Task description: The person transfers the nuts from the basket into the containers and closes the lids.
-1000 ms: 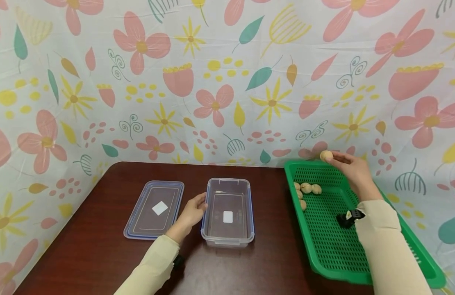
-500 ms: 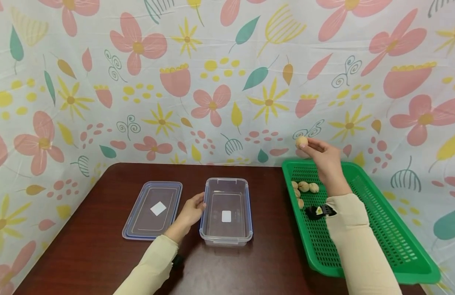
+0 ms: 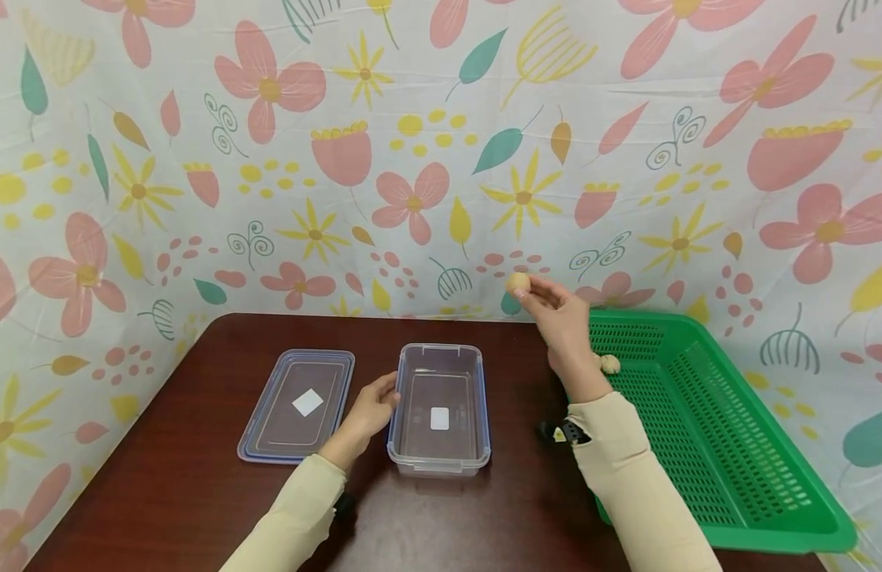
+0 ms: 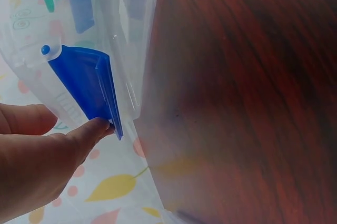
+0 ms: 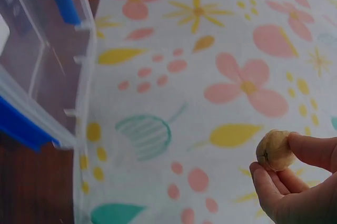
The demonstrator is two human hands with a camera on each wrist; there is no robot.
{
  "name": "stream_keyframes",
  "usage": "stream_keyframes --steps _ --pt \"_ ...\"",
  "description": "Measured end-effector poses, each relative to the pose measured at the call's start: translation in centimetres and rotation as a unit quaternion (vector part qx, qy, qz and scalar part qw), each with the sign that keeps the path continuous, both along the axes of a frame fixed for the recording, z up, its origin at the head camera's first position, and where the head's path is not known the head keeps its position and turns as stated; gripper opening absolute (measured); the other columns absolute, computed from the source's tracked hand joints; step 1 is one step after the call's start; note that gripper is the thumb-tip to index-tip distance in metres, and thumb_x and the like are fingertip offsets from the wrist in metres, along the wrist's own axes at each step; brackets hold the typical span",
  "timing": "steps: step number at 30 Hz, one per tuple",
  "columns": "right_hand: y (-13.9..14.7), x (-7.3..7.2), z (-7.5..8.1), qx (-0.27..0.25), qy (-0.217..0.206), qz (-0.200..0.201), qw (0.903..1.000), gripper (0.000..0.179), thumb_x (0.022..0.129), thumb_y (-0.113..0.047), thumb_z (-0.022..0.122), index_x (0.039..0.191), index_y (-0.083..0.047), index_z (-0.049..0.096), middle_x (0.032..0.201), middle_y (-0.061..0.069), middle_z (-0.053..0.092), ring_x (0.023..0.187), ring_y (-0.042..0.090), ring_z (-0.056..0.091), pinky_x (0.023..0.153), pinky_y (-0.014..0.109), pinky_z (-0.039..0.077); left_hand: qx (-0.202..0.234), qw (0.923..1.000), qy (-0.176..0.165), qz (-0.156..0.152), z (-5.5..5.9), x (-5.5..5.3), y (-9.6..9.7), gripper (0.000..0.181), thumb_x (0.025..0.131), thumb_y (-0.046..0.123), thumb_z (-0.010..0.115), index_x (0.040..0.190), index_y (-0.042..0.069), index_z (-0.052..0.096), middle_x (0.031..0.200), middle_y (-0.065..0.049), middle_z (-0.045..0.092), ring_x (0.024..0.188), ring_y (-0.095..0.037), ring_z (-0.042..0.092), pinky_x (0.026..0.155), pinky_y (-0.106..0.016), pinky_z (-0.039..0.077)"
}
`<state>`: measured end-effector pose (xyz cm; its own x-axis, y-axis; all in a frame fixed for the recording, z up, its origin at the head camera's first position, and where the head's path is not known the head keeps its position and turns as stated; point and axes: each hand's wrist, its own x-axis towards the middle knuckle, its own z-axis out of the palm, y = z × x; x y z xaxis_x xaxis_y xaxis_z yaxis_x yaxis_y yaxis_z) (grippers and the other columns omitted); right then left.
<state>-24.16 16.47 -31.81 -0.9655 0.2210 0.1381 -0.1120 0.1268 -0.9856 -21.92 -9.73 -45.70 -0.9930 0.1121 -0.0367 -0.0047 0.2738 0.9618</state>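
My right hand (image 3: 564,326) pinches a pale, round walnut (image 3: 517,284) between thumb and fingertips, raised near the table's back edge between the green basket and the clear container. In the right wrist view, the walnut (image 5: 275,150) shows a small dark mark on its shell. The rectangular clear plastic container (image 3: 441,457) stands uncovered on the table, a white label on its bottom. My left hand (image 3: 369,409) rests at its left side. In the left wrist view, a fingertip of that hand touches the lower end of a hanging blue latch (image 4: 87,84); the fingers look relaxed.
A clear lid with a blue rim (image 3: 294,429) lies flat left of the container. The green perforated basket (image 3: 830,516) stands at the right; walnuts (image 3: 610,364) show in its back left, partly hidden by my right arm. A flowered cloth (image 3: 427,119) hangs behind the dark table.
My right hand has carried the walnut leftward from above the basket to the space between basket and container. The left hand and the container have stayed in place.
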Motion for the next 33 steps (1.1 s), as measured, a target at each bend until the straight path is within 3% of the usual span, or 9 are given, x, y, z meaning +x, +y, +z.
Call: stream_keyframes --steps 6,14,25,33 --pt "-2.6 0.1 -1.5 -0.008 -0.012 0.02 0.9997 0.042 0.092 -0.016 0.066 0.131 -0.002 0.058 0.129 0.016 0.059 0.118 0.023 0.056 0.097 0.028 0.047 0.001 1.0 0.003 -0.001 0.0 0.0 0.1 0.044 0.097 -0.005 0.045 0.14 -0.014 0.036 0.14 -0.032 0.042 0.129 -0.041 0.043 0.105 -0.048 0.04" --pt "-5.3 0.3 -4.4 -0.011 -0.02 0.036 0.9991 0.037 0.089 -0.008 0.069 0.124 0.002 0.062 0.122 0.019 0.063 0.111 0.027 0.061 0.082 0.02 0.051 0.006 0.9999 0.009 -0.003 -0.3 -0.1 0.0 0.044 0.097 -0.005 0.045 0.14 -0.014 0.036 0.14 -0.032 0.042 0.128 -0.041 0.044 0.105 -0.047 0.039" --pt "-8.0 1.5 -8.4 0.014 -0.041 0.05 0.9978 0.032 0.087 -0.008 0.071 0.117 0.003 0.066 0.114 0.019 0.067 0.104 0.03 0.065 0.086 0.036 0.055 0.005 1.0 0.006 0.001 -0.5 -0.1 0.0 0.044 0.098 -0.004 0.044 0.14 -0.013 0.037 0.14 -0.031 0.043 0.128 -0.04 0.045 0.106 -0.047 0.039" --pt "-8.9 2.0 -11.2 0.038 -0.063 0.062 0.9954 0.032 0.086 -0.01 0.072 0.115 0.003 0.067 0.112 0.019 0.067 0.102 0.03 0.066 0.083 0.037 0.056 0.002 1.0 0.001 0.005 -0.6 0.0 -0.1 0.044 0.097 -0.003 0.045 0.141 -0.011 0.038 0.14 -0.029 0.044 0.129 -0.039 0.044 0.106 -0.048 0.039"
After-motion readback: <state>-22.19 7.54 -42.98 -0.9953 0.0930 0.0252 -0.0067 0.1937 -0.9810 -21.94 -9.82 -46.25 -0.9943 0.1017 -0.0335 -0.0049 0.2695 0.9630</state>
